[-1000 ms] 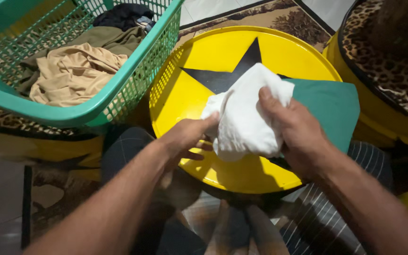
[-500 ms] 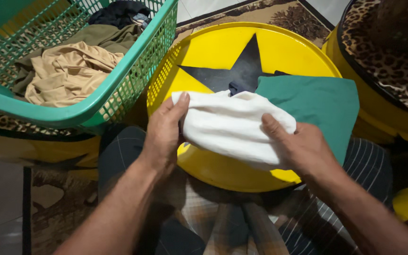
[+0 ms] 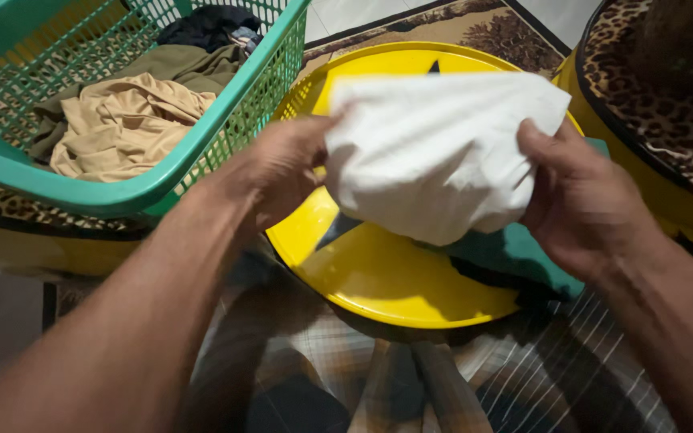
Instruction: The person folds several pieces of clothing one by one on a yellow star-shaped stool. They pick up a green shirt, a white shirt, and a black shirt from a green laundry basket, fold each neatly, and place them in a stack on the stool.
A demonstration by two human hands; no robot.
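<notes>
Head view: white cloth (image 3: pixel 435 152) held up above the round yellow table (image 3: pixel 378 277), stretched between both hands, soft and wrinkled, upper edge fairly straight, lower part sagging in a rounded bulge, plain with no print visible. Left hand (image 3: pixel 282 172) gripping the cloth's left edge, fingers (image 3: pixel 314 128) closed on the fabric. Right hand (image 3: pixel 583 200) gripping the right edge, fingers (image 3: pixel 535 140) likewise clamped on the cloth. Under the cloth, lying on the right part of the table: folded green cloth (image 3: pixel 515 252), partly hidden, one corner hanging past the rim. Black star (image 3: pixel 334 231) painted on the table top, mostly covered, one point showing at the far rim. Left of the table, touching or just beside it: green plastic laundry basket (image 3: pixel 162 172) holding a tan garment (image 3: pixel 118 120), an olive garment (image 3: pixel 186 64) and a dark garment (image 3: pixel 206 24). Right of the table: leopard-print cushion (image 3: pixel 659 88) on a yellow base. Below the table's near rim: plaid fabric (image 3: pixel 378 377) over the lap.
</notes>
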